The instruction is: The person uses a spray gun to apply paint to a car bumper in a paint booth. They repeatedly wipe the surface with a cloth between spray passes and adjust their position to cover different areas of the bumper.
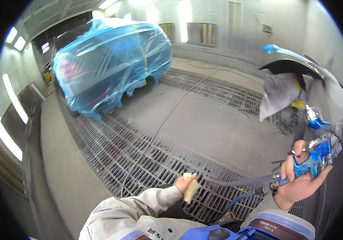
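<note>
Car wrapped in blue plastic film [113, 64] on the steel floor grating [139, 156]. Right hand [299, 180], fingers curled, grips a blue metallic spray gun [319, 154] at right. Left hand [184, 183], closed, pinches a pale yellow cloth [191, 190].

Light: bright, even, from wall panels far and left, blown out white | Glare: sheen on blue plastic-wrapped car [111, 60] | Shadows: soft, faint on floor | Blur: right-side objects smeared | Distortion: strong fisheye, black rim, bent edges
</note>
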`<state>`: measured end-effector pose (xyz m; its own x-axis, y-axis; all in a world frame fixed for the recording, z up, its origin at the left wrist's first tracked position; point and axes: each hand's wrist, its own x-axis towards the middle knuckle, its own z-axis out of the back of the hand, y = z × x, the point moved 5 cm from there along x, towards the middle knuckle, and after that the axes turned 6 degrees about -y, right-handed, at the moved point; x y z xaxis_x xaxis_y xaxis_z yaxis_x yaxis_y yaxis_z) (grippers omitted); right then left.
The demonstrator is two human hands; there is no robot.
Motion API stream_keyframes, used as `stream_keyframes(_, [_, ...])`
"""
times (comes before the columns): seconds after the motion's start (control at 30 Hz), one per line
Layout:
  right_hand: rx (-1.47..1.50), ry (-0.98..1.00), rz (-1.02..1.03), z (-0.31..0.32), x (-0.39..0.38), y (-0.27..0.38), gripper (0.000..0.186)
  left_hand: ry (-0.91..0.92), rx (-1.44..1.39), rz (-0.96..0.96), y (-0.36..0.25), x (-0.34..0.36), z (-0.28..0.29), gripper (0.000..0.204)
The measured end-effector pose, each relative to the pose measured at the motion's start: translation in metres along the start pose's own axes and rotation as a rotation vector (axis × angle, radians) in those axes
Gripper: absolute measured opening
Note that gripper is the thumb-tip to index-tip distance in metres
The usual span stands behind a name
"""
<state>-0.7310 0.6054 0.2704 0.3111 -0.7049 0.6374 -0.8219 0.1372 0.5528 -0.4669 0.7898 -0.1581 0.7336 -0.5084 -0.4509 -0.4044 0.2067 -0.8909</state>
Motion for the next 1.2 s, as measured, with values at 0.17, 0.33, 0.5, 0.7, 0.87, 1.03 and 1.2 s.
stream_keyframes(0.17, [-0.111,-0.191,0.017,0.010,0.003,-0.002,0.080,-0.282,-0.334,0.337,0.124,0.034,0.112,0.050])
stream_keyframes(0.33, [-0.083,-0.150,0.020,0.013,0.006,-0.009,0.076,-0.410,-0.261,0.269,0.147,0.021,0.148,0.055])
stream_keyframes(0.5, [-0.088,-0.122,0.000,0.014,0.007,-0.015,0.077,-0.425,-0.283,0.252,0.146,0.025,0.156,0.057])
stream_keyframes(0.7, [-0.077,-0.104,0.002,0.006,0.005,-0.019,0.079,-0.433,-0.552,0.285,0.147,0.037,0.165,0.048])
stream_keyframes(0.87, [-0.074,-0.096,0.011,0.003,0.004,-0.020,0.079,-0.393,-0.604,0.249,0.140,0.030,0.162,0.047])
stream_keyframes(1.03, [-0.075,-0.106,-0.028,0.002,0.004,-0.021,0.082,-0.314,-0.596,0.265,0.142,0.030,0.159,0.046])
stream_keyframes(1.2, [0.010,-0.120,-0.080,0.001,0.003,-0.017,0.088,-0.373,-0.469,0.208,0.147,0.037,0.169,0.047])
